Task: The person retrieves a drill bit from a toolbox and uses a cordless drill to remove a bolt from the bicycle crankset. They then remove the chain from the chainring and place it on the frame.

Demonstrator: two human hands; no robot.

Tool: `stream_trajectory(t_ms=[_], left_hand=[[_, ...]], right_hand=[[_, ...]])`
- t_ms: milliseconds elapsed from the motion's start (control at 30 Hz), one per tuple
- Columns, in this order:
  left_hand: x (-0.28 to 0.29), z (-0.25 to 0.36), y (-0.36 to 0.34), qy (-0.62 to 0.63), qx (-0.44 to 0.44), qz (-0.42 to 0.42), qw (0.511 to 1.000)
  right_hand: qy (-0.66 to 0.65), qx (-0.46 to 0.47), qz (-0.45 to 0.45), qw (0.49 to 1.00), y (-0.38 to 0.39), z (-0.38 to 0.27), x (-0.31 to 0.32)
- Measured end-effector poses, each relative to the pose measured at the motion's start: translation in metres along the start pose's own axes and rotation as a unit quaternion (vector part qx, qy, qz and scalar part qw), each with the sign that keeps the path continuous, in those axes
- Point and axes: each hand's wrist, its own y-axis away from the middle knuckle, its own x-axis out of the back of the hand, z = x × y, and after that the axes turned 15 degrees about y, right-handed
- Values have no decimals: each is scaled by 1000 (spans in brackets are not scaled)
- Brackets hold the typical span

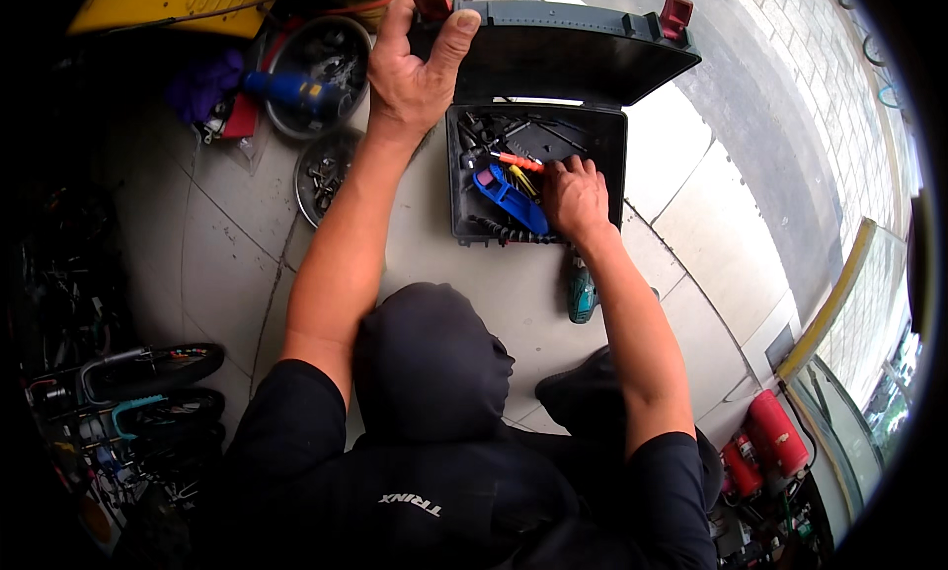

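My left hand (420, 76) grips the raised lid (563, 52) of a dark tool case at its left corner, with the thumb over the edge beside a red latch. The case's lower half (618, 146) lies on the floor. Down inside it is my right hand (576, 197), fingers curled, and whatever they hold is hidden. An orange-handled tool (517, 161) reaches up to these fingers. Just left of them lie a blue plastic tool (512, 201) and a small yellow-handled tool (523, 180). Dark bits (484, 131) fill the case's left side.
A teal power drill (583, 292) rests below the case. To the left are two metal bowls (299, 180) with small parts, a blue spray can (296, 91) and a purple cloth (205, 86). Red cylinders (775, 432) stand at lower right, bicycle parts (148, 373) at lower left.
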Motion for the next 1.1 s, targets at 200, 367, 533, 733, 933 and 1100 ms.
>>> stream_trajectory(t_ms=[200,367,533,733,933,1100], left_hand=[[1,0,1,1,5,-3,1000],[0,1,0,-5,14,1,1000],[0,1,-2,0,13,0,1000],[0,-2,1,-2,24,5,1000],[1,1,-1,-4,30,9,999],[1,-1,-1,4,26,1,1000]], right_hand=[[-15,-32,-30,999,2,-2,4],[-24,-30,-4,999,6,-4,3],[-43,-67,14,997,9,-6,-2],[-85,-54,26,995,2,-8,4],[-141,60,125,980,-35,-63,13],[48,124,6,991,-44,-75,-2]])
